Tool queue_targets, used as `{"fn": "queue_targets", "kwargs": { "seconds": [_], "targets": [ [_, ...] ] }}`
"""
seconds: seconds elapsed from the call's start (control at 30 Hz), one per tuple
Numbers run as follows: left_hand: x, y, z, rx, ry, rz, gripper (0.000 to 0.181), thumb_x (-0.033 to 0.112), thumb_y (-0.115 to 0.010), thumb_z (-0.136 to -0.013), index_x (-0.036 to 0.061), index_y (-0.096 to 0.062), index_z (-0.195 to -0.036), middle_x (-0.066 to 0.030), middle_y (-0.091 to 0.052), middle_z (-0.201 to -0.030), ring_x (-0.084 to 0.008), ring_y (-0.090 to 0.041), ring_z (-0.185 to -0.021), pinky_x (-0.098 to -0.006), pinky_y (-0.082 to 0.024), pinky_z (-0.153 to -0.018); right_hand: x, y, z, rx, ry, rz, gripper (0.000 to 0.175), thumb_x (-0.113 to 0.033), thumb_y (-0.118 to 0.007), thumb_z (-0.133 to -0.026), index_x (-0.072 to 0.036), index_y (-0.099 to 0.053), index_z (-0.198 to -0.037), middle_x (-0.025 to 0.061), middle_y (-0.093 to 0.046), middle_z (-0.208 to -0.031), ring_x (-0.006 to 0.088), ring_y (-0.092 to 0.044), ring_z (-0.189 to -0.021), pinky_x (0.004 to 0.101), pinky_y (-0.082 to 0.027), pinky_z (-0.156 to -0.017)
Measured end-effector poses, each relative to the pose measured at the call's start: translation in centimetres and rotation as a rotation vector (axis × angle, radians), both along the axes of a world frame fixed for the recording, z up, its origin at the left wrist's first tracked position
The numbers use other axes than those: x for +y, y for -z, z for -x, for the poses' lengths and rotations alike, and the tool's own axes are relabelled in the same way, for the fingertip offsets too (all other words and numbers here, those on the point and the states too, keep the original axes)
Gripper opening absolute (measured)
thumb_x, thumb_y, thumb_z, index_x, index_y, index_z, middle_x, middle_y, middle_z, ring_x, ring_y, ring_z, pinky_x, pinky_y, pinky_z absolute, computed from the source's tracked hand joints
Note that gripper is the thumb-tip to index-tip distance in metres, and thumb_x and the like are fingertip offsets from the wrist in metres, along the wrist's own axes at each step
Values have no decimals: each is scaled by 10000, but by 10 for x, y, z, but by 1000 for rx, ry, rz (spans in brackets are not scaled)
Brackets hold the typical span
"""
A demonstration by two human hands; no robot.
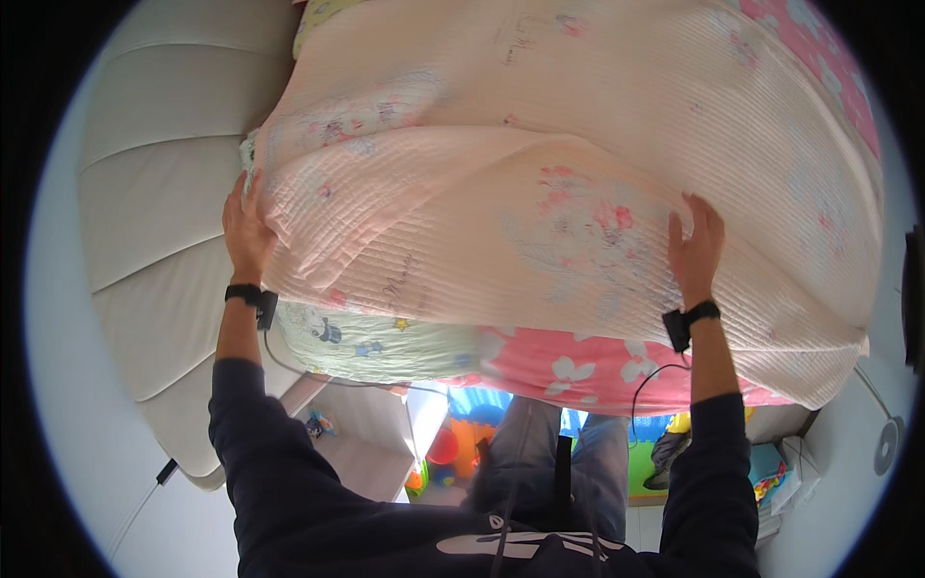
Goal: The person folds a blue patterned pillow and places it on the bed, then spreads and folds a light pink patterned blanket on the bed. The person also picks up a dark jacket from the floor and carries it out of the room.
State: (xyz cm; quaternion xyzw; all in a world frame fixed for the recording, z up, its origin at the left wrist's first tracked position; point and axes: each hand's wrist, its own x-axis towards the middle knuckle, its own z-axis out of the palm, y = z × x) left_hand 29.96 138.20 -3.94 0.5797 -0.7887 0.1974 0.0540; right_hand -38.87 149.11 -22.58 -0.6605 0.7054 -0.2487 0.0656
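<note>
A pale pink quilted bedspread with printed flowers and lettering covers the bed before me, with a loose fold across its near left part. My left hand is at its left edge, beside the headboard; whether the fingers pinch the cloth cannot be told. My right hand rests on the bedspread at the right, thumb and fingers apart. Below the near edge show a pale green sheet with stars and a pink sheet with white flowers.
A cream padded headboard runs along the left. A bedside cabinet stands at the lower left. Colourful foam floor mats and a red toy lie near my legs. A blue box is at the lower right.
</note>
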Motion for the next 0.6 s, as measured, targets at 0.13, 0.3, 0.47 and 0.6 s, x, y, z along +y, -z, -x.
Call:
{"fn": "queue_targets", "kwargs": {
  "seconds": [0.13,0.3,0.47,0.6],
  "targets": [
    [6,4,-3,269,216,-403,341,42,-688,-870,132,-776,-1187,-125,-768,-1158,-316,-720,-1095,-427,-556,-979,101,-12,4,-71,21,-91,380,-124,-696,-942,-65,-656,-1315,193,-638,-1314,411,-579,-1234,516,-456,-1072],
    [-74,19,-105,735,-425,-148,349,296,-649,-975,-17,-746,-1094,-226,-768,-932,-290,-736,-846,-432,-567,-777,220,-24,47,-114,182,-302,330,-61,-680,-949,-55,-652,-1277,181,-629,-1315,400,-574,-1249,492,-467,-1082],
    [-132,35,-122,109,-743,-372,555,441,-613,-993,32,-612,-1369,-245,-681,-1248,-406,-679,-1138,-524,-517,-972,302,-32,103,-114,310,-396,266,-60,-666,-950,-42,-677,-1216,173,-649,-1230,384,-592,-1210,479,-488,-1054],
    [-70,54,-14,0,-628,-59,671,485,-582,-1014,88,-478,-1544,-190,-534,-1555,-387,-552,-1394,-596,-438,-1125,365,-40,134,-179,480,-463,280,-67,-679,-942,-77,-685,-1222,152,-643,-1210,332,-648,-1095,434,-538,-951]
  ]
}}
